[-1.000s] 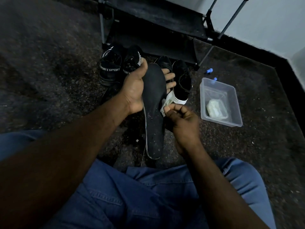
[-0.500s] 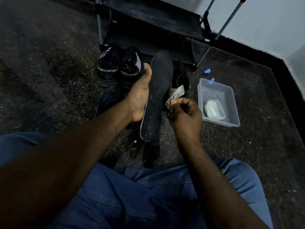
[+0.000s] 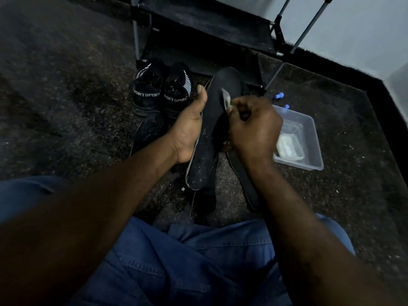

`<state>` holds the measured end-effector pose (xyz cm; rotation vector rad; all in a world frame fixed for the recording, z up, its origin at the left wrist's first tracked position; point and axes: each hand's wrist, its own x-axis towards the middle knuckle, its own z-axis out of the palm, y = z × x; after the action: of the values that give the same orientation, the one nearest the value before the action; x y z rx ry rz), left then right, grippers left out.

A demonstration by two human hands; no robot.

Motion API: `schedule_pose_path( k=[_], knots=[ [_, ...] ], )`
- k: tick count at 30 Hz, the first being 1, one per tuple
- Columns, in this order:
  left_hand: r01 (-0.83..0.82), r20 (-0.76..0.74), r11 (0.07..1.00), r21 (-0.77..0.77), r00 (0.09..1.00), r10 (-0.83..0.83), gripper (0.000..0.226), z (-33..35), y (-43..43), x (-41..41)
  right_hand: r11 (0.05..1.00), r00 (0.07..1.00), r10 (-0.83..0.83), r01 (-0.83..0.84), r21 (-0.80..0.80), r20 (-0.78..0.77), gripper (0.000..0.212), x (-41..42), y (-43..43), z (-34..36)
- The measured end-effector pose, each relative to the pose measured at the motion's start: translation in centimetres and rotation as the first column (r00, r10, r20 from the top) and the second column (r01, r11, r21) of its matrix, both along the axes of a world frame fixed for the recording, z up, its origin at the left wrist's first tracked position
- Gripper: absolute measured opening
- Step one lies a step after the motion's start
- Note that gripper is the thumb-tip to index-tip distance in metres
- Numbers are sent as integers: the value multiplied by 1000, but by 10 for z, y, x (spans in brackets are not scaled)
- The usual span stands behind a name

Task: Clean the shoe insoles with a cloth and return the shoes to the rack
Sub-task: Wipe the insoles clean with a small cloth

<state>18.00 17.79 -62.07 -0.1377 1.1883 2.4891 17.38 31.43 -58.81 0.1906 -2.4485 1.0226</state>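
A long black insole (image 3: 207, 138), speckled with pale dust near its heel, stands tilted in front of me. My left hand (image 3: 187, 131) grips its left edge, thumb up along the side. My right hand (image 3: 254, 127) pinches a small pale cloth (image 3: 226, 100) against the insole's upper right part. A pair of black shoes marked SPORT (image 3: 162, 89) stands on the floor beyond my left hand. The black shoe rack (image 3: 205, 25) is behind them.
A clear plastic tub (image 3: 309, 138) with a pale folded cloth inside sits on the dark speckled carpet to the right. Two small blue caps (image 3: 280, 94) lie near it. Another dark insole (image 3: 242, 177) lies under my right wrist. My blue jeans fill the foreground.
My right hand has risen with the cloth from the insole's middle to its upper part. The insole has tipped further away from me.
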Motion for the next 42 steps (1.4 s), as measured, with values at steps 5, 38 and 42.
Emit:
schedule_pose_path(
  k=[5, 38, 42],
  knots=[
    [-2, 1, 999, -43, 1000, 2, 76, 6, 2, 2, 980, 997, 48, -35, 195, -64, 17, -2, -1, -3],
    [-119, 19, 972, -204, 992, 126, 78, 1, 1, -3, 964, 989, 145, -145, 224, 18, 22, 24, -7, -7],
    [-128, 14, 961, -244, 991, 135, 77, 1, -1, -4, 958, 982, 186, -179, 225, -14, 20, 22, -11, -7]
  ],
)
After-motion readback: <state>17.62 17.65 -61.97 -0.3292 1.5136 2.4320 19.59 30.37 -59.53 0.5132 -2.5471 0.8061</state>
